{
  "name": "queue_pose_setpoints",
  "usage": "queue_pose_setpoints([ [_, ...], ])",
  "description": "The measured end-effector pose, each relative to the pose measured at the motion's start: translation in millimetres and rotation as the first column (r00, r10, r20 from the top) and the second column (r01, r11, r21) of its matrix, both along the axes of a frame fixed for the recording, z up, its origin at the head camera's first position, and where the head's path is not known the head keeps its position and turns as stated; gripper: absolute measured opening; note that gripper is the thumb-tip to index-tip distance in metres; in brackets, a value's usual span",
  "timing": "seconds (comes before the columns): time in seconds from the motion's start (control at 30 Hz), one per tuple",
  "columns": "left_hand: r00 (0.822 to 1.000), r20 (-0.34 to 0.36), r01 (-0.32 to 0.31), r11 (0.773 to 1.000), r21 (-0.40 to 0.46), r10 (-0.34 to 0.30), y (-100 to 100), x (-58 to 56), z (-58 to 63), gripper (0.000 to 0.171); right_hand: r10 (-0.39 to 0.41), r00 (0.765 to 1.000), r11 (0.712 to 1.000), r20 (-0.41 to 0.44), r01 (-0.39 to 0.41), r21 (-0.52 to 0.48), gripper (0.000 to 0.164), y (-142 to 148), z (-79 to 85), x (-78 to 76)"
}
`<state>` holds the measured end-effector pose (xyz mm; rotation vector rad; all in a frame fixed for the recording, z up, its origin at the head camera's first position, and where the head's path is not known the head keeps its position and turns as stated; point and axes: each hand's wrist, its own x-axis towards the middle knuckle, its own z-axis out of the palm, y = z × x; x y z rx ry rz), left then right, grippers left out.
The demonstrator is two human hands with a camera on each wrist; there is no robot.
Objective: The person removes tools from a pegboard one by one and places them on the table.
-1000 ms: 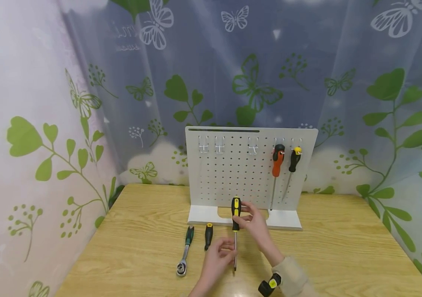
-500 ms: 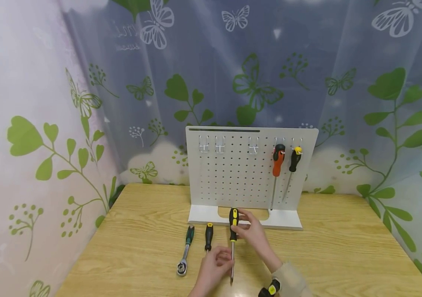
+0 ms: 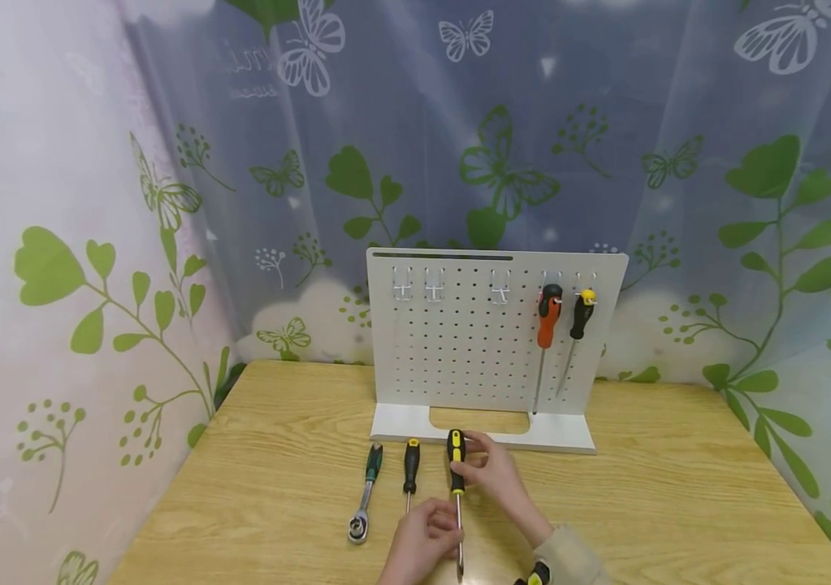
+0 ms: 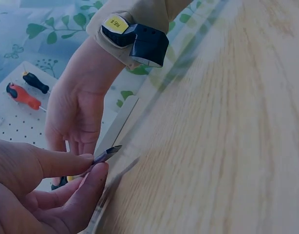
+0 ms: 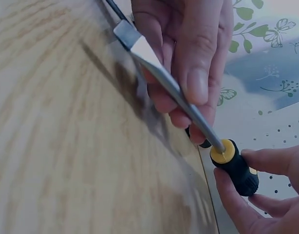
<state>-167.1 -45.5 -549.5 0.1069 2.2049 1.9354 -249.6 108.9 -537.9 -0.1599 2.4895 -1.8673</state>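
A slotted screwdriver (image 3: 456, 463) with a black and yellow handle lies between both hands at the front of the pegboard, handle away and tip toward me. My right hand (image 3: 494, 478) holds the handle from the right, thumb and fingers on either side of it. The left hand (image 3: 421, 543) pinches the steel shaft lower down. In the right wrist view the flat blade (image 5: 142, 51) points away from the yellow collar (image 5: 223, 152), and a shadow falls on the wood below. The left wrist view shows the blade's tip (image 4: 108, 153) poking out past the left thumb and finger.
Left of the hands lie a green-handled ratchet (image 3: 365, 496) and a black screwdriver (image 3: 412, 467). Behind stands a white pegboard (image 3: 459, 349) with several clear hooks (image 3: 433, 286); an orange screwdriver (image 3: 547, 325) and a black, yellow-topped one (image 3: 582, 317) hang at its right.
Both hands have brought the screwdriver down and toward me, slightly left, away from the pegboard base. Their hold on it stays the same. The other tools have not moved.
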Motion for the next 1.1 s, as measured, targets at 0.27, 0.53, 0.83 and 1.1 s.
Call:
queue_pose_setpoints([
  [0.27,1.0,0.007,0.0,0.996,-0.089,0.0,0,3.6,-1.2,0.021,0.024,1.0,0.996,0.004,-0.025,0.087,0.062,1,-7.6,2.3],
  [0.53,0.999,0.033,-0.003,0.991,-0.136,0.007,0,4.3,2.8,0.019,0.053,0.998,0.988,-0.019,-0.049,0.144,0.062,1,-11.5,0.9],
  [0.83,0.999,0.048,0.005,0.989,-0.151,0.002,-2,4.5,4.3,0.018,0.06,0.997,0.976,-0.039,-0.051,0.211,0.062,0,-10.3,1.6],
  [1.1,0.999,0.043,0.001,0.984,-0.177,0.007,-4,2.2,1.8,0.02,0.061,0.998,0.977,-0.018,-0.056,0.205,0.064,0,-8.7,2.0],
])
